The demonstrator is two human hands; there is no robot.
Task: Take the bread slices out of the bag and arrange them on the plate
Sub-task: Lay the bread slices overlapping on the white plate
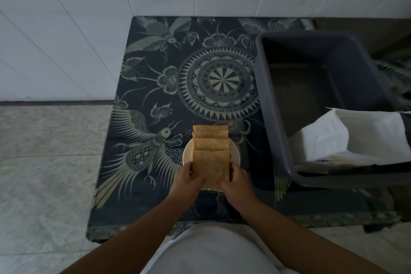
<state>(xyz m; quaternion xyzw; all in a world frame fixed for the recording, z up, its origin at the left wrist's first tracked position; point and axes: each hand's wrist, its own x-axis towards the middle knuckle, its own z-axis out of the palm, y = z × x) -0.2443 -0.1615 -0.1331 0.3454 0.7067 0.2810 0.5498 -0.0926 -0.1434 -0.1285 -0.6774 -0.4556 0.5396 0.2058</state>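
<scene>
Both hands, left hand [188, 179] and right hand [236, 181], pinched the nearest brown bread slice [210, 165] by its sides, seemingly to overlap it with the row on the plate [188, 154]; the white bag [347, 138] lay in the tub [273, 104]

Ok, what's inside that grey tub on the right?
The grey tub holds a white bag lying at its near end; the far floor looks bare. Whatever is inside or under the bag is hidden.
</scene>
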